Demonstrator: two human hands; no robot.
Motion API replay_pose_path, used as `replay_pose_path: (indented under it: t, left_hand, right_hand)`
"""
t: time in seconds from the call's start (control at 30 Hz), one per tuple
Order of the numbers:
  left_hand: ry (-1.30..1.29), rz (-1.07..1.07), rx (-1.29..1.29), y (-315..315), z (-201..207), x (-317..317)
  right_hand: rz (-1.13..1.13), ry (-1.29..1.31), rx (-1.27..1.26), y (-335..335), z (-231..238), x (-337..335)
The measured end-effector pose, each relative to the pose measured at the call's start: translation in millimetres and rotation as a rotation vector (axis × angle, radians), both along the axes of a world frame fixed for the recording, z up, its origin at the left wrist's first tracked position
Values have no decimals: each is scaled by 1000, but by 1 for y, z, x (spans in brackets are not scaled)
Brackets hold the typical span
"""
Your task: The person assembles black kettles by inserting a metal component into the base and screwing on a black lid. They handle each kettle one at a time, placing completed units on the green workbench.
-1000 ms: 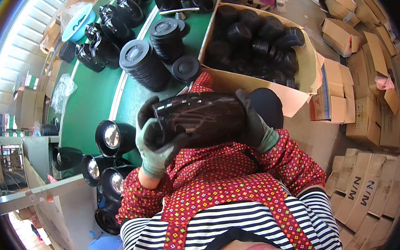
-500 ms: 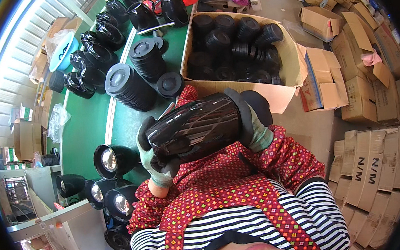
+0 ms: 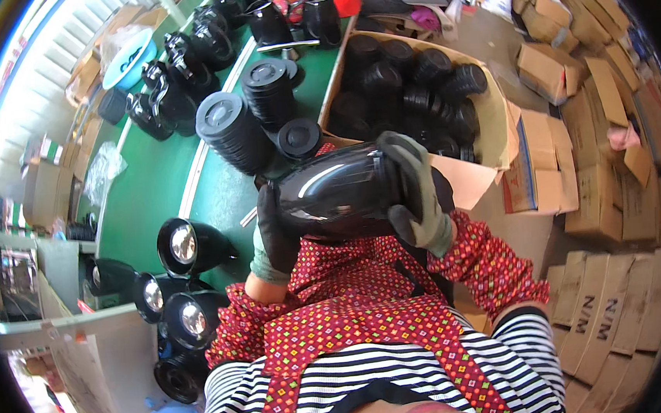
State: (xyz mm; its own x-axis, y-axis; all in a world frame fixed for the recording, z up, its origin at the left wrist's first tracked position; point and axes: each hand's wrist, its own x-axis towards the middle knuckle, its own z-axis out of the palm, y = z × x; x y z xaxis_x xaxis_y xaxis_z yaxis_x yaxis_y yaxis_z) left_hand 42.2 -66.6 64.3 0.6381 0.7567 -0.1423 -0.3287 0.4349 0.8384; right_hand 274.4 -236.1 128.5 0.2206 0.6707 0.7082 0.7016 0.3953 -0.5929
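The long green table (image 3: pixel 142 186) holds two tall piles of round black lids (image 3: pixel 225 133), with one more black lid (image 3: pixel 299 137) just beside them. Shiny black jugs (image 3: pixel 171 106) sit in a line toward the far end. A see-through plastic bag (image 3: pixel 105 174) lies near the left edge.

- Strong daylight from the upper left, nearly burning out the ribbed wall (image 3: pixel 35 78).
- White glare streaks the glossy black vessel (image 3: pixel 333 194); bright glints inside the silver-lined shells (image 3: pixel 183 243).
- Deep shadow inside the open carton (image 3: pixel 501 135), its black contents merging.
- Fisheye curvature bows the tabletop (image 3: pixel 147 194) edges; dark vignette all round, coloured fringing at left.
- Distant cardboard boxes (image 3: pixel 549 77) look soft at upper right.
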Motion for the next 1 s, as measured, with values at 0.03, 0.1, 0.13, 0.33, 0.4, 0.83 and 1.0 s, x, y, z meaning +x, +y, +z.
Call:
replay_pose_path:
  t: [0.03,0.1,0.13,0.33,0.4,0.83,1.0]
  left_hand:
    - [75,92,238,3,-9,-1]
    - [179,17,342,14,9,-7]
    - [229,-23,396,19,18,-9]
    - [168,-46,1223,-17,118,4]
    - [228,-58,1296,-31,139,6]
    - [238,-7,1434,-39,120,10]
    - [222,-19,1381,-36,113,12]
  right_hand:
    - [-9,78,41,-3,-9,-2]
    - [5,303,154,7,-18,-12]
    - [65,598,171,1,-15,-32]
    - [270,1418,56,-30,-6,-51]
    - [310,1554,31,-38,-14,-48]
    - [212,1341,-187,-34,-43,-39]
    - [57,491,-498,-28,-33,-32]
